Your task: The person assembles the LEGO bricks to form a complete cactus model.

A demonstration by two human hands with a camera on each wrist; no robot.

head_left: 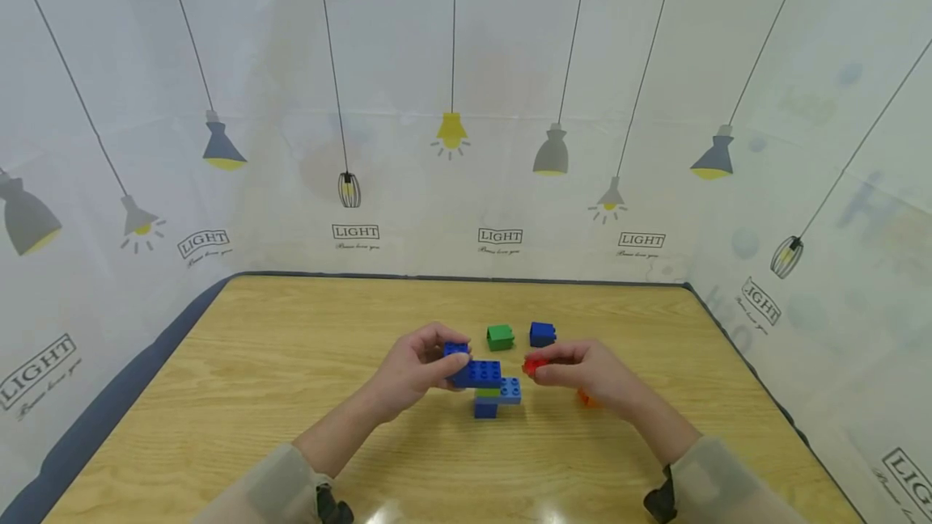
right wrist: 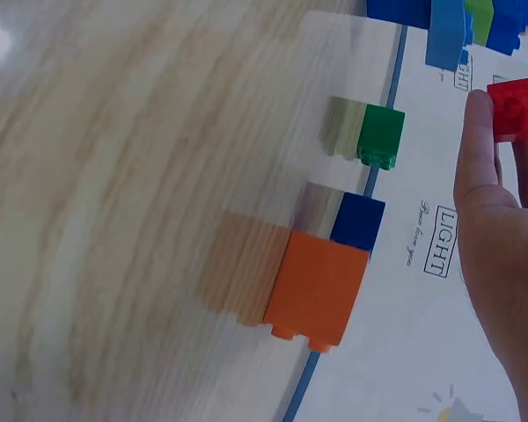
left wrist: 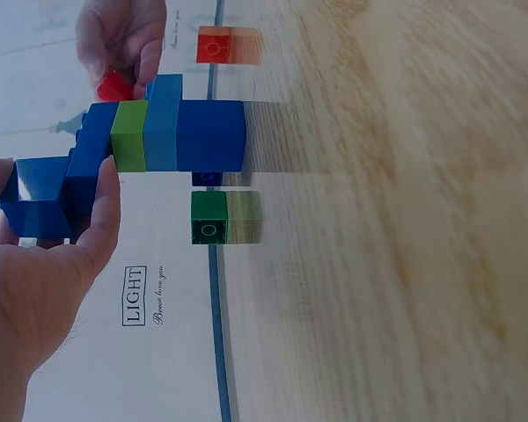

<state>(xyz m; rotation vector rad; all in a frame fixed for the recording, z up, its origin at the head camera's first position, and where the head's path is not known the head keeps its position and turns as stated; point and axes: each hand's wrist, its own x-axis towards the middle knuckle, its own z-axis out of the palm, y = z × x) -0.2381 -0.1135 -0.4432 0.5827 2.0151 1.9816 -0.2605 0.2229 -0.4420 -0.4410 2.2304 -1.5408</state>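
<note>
A stack of toy bricks stands on the wooden table: a blue brick at the bottom, then a light blue brick jutting right, a lime green brick and a long blue brick jutting left. On the long brick's left end sits another blue brick. My left hand grips that upper blue brick between thumb and fingers, one finger reaching along the long brick. To the stack's right, my right hand pinches a small red brick in the air, apart from the stack.
Beyond the hands, a green brick and a dark blue brick lie on the table. An orange brick lies at the right, partly hidden behind my right hand in the head view. A printed sheet hangs around the table's edges.
</note>
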